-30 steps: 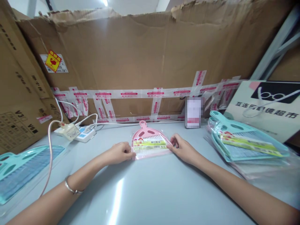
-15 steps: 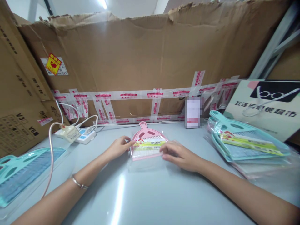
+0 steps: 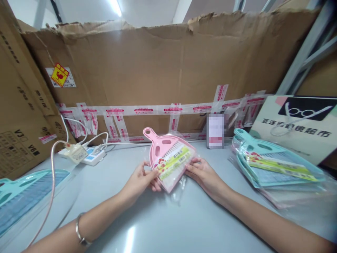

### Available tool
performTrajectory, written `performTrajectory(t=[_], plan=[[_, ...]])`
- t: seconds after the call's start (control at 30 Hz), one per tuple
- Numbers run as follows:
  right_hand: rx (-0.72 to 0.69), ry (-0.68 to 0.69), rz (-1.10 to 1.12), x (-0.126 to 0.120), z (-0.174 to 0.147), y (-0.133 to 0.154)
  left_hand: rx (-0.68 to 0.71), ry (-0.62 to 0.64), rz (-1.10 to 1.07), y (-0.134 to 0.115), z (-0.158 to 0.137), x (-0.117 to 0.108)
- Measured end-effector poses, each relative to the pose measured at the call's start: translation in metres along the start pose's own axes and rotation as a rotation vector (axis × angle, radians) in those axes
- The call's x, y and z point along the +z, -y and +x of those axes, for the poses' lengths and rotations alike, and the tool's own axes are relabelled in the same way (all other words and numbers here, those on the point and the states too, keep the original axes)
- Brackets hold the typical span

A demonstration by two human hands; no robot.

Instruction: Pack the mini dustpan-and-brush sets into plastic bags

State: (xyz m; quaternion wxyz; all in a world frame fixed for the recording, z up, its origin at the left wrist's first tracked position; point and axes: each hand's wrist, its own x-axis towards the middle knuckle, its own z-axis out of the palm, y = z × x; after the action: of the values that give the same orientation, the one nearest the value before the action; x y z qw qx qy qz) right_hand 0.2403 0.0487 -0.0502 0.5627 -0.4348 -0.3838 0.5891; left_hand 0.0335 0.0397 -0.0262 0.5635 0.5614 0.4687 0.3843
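Observation:
A pink dustpan (image 3: 168, 143) with a white-bristled brush lies inside a clear plastic bag, with a yellow-green label (image 3: 173, 164) across its front. My left hand (image 3: 147, 177) grips its lower left edge, thumb on top and fingers curled beneath. On the opposite side my right hand (image 3: 201, 174) pinches the lower right edge. The dustpan is tilted, its handle pointing to the upper left and its wide edge toward the lower right. Loose plastic hangs below that edge, between the hands.
Several bagged turquoise dustpans (image 3: 265, 154) are piled at the right, before a paper bag (image 3: 297, 130). Another turquoise dustpan (image 3: 28, 186) lies at the left, under a cable. A power strip (image 3: 93, 156), a phone (image 3: 216, 131) and a big cardboard box (image 3: 131, 70) line the back.
The pink dustpan has been raised off the table and turned, its handle swinging to the left. Both hands have closed on its edges, and it looks bigger and nearer.

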Motion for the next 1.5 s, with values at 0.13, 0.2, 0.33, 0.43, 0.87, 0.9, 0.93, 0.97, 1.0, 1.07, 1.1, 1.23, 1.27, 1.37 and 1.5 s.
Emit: performTrajectory(t=[0.13,0.2,0.33,0.43,0.87,0.9,0.93,0.97,1.0,1.07,1.1,1.23,1.27,1.37,1.5], plan=[[0.027,-0.032,0.144,0.0,0.001,0.001,0.022,0.185,0.038,-0.007,-0.003,-0.002],[0.032,-0.01,0.149,-0.001,0.0,0.004,0.07,0.129,0.047,-0.011,-0.001,-0.009],[0.088,0.041,0.086,-0.001,-0.004,0.012,0.139,-0.036,0.067,-0.017,0.006,-0.025],[0.155,0.084,0.045,0.0,-0.008,0.016,0.204,-0.108,0.107,-0.021,0.01,-0.033],[0.211,0.276,0.059,-0.004,-0.01,0.027,0.091,0.182,0.256,-0.062,0.008,-0.095],[0.206,0.283,0.052,-0.006,-0.009,0.028,0.078,0.176,0.232,-0.065,0.007,-0.101],[0.205,0.296,0.042,-0.007,-0.008,0.029,0.084,0.13,0.204,-0.067,0.007,-0.106],[0.206,0.317,0.031,-0.007,-0.008,0.029,0.091,0.068,0.188,-0.069,0.006,-0.108],[0.209,0.35,0.018,-0.007,-0.009,0.029,0.083,0.029,0.193,-0.071,0.005,-0.108],[0.233,0.44,-0.017,-0.003,-0.012,0.028,0.023,0.09,0.269,-0.071,0.001,-0.101],[0.25,0.493,-0.037,-0.001,-0.014,0.028,-0.003,0.175,0.324,-0.069,-0.002,-0.093],[0.303,0.641,-0.112,0.006,-0.023,0.025,-0.05,0.423,0.483,-0.057,-0.007,-0.056],[0.297,0.638,-0.127,0.006,-0.023,0.026,-0.054,0.406,0.51,-0.056,-0.006,-0.052],[0.246,0.512,-0.143,0.0,-0.018,0.032,-0.012,0.106,0.628,-0.065,-0.004,-0.069],[-0.012,0.165,-0.171,-0.014,-0.002,0.041,0.286,-0.786,0.796,-0.095,-0.028,-0.165]])
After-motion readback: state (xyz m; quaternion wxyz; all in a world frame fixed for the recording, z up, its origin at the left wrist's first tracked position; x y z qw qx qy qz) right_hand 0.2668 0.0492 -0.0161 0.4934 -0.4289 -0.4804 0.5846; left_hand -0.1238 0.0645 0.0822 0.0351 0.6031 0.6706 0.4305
